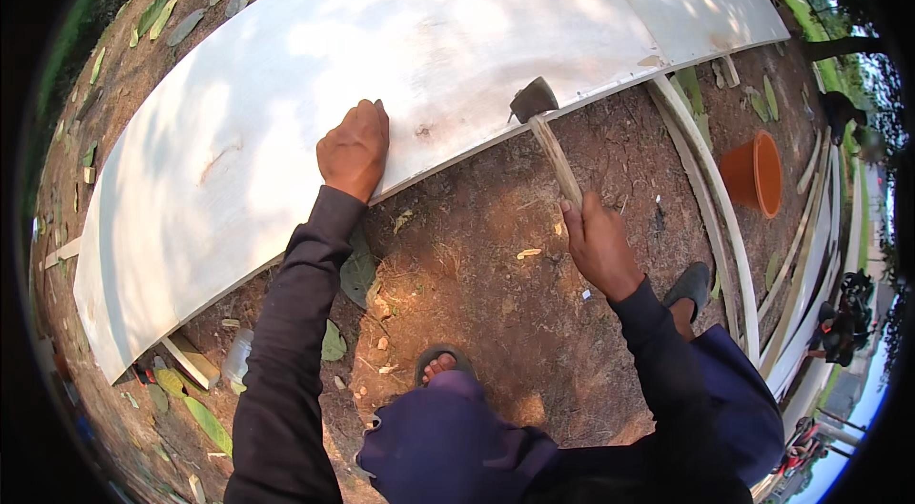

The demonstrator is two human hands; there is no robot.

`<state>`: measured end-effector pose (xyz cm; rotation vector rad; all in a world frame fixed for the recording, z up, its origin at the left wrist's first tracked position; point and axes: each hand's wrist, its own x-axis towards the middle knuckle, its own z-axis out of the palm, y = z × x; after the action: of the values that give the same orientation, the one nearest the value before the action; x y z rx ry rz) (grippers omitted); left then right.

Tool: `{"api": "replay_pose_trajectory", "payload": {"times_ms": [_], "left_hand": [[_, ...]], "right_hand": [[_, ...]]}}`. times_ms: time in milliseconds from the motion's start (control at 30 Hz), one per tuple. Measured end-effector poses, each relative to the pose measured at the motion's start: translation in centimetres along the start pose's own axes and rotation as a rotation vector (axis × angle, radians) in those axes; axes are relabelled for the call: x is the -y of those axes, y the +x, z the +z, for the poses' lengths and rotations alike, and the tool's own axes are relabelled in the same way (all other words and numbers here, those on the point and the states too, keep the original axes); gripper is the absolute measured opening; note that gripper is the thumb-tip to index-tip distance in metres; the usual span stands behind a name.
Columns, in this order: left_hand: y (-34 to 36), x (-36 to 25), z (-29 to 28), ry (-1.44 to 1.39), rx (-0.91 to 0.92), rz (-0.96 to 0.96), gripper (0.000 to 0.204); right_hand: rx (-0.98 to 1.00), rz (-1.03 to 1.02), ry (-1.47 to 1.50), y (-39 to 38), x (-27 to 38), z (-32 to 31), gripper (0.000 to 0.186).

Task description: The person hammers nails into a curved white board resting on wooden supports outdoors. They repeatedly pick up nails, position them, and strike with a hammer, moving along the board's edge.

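Observation:
A long pale board (286, 56) stretches across in front of me, raised off the dirt, with a seam toward its right end. Closed into a fist, my left hand (355, 150) rests on the board close to its near edge; whether anything is inside the fingers is hidden. My right hand (603, 247) grips the lower part of the wooden handle of a hatchet (556, 159). The hatchet's dark, broad metal head lies at the board's near edge, to the right of my left fist. Small marks run along that edge.
An orange bucket (748, 173) stands on the ground at right, beside curved wooden strips (710, 190). More long planks (810, 256) lie farther right. A clear plastic bottle (236, 359) and a wood block (191, 359) are at lower left. Leaves litter the dirt; my sandaled feet stand below.

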<state>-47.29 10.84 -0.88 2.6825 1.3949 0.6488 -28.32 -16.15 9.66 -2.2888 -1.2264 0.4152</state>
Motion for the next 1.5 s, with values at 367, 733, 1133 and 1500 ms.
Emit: {"api": "replay_pose_trajectory", "payload": {"times_ms": [367,733,1133,1500], "left_hand": [[0.1,0.1,-0.1,-0.008,0.065,-0.012,0.034],[-0.2,0.3,0.1,0.062,-0.051,0.063,0.029],[-0.3,0.5,0.0,0.082,-0.043,0.054,0.031],[-0.5,0.8,-0.2,0.052,0.022,-0.034,0.032]], "right_hand": [[0.019,-0.016,-0.17,0.6,-0.9,0.1,0.027],[-0.399,-0.113,0.411,2.0,1.2,-0.9,0.029],[-0.378,-0.219,0.694,2.0,2.5,-2.4,0.029],[-0.36,-0.294,0.61,1.2,4.3,-2.2,0.031]]}}
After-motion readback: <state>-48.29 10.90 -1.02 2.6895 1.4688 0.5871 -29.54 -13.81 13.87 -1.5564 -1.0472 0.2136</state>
